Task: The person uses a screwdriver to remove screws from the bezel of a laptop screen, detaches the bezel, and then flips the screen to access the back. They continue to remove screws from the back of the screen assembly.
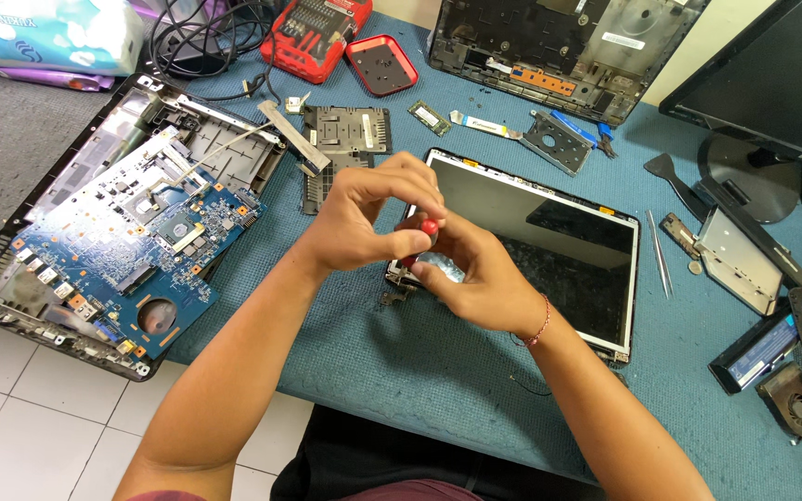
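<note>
The left hand point(364, 218) pinched the red cap of a small screwdriver point(429, 226) from above, seemingly to spin it, while the right hand point(475, 278) closed round its shaft, steadying the tip at the corner of a bare laptop screen panel point(549, 241). Around lay a blue motherboard point(132, 250), tweezers point(659, 252) and a red bit case point(313, 32) on the blue mat point(401, 371)

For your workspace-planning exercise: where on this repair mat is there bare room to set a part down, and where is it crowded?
Bare mat lies in front of the screen panel, between the forearms and the near edge. A smaller patch lies between the motherboard and the left hand. The far edge by the red screwdriver case and the right side by the tweezers are crowded.
</note>
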